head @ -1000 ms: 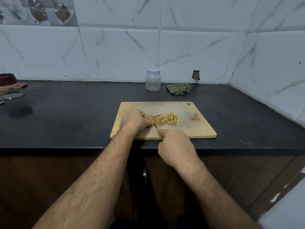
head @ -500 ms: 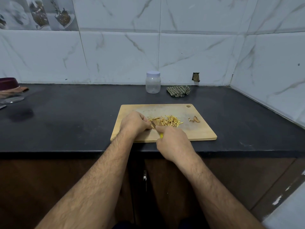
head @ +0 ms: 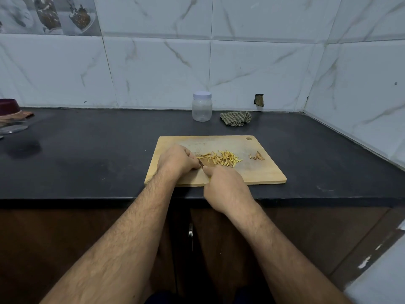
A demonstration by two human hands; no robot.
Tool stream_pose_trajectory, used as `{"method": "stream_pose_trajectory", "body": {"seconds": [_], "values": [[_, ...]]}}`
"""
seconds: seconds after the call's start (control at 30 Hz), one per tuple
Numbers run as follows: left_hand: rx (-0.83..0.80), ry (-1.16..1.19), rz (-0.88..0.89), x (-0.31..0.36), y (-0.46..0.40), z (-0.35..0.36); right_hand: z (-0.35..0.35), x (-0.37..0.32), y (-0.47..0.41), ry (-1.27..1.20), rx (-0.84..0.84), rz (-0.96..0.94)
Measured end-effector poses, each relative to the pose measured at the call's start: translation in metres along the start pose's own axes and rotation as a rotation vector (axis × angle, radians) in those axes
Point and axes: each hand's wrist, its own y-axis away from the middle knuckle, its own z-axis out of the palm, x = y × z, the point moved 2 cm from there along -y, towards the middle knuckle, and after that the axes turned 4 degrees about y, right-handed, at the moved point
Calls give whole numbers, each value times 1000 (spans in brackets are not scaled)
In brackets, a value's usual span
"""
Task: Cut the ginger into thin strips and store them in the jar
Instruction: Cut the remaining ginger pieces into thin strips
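Note:
A pile of thin yellow ginger strips [head: 225, 158] lies on the wooden cutting board [head: 258, 172]. My left hand [head: 176, 161] has its fingers curled over the ginger at the pile's left end; the piece under them is hidden. My right hand [head: 225, 187] grips a knife, its handle hidden in the fist, and the blade [head: 208, 164] lies between the two hands beside the strips. A few brown ginger peel scraps [head: 257, 156] sit on the board's right part. The clear plastic jar [head: 202, 107] with a white lid stands shut at the back by the wall.
A crumpled checked cloth [head: 236, 118] lies right of the jar. At the far left stand a dark red bowl [head: 8, 106] and a glass lid [head: 13, 128]. The black counter [head: 87, 154] ends in a front edge just below the board; tiled walls close the back and right.
My right hand with the knife has shifted slightly back and forth at the pile's left end. My left hand stays on the ginger. The camera tilted a little.

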Motion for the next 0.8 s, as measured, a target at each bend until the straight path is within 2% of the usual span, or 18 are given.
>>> {"method": "stream_pose_trajectory", "body": {"seconds": [0.17,0.47,0.8], "values": [[0,5,-10,1,0,-1,4,10,16,19,29,-8],[-50,20,-26,4,-1,-3,0,12,4,-90,50,10],[-16,-11,-37,6,3,-3,0,3,0,-80,45,-25]]}}
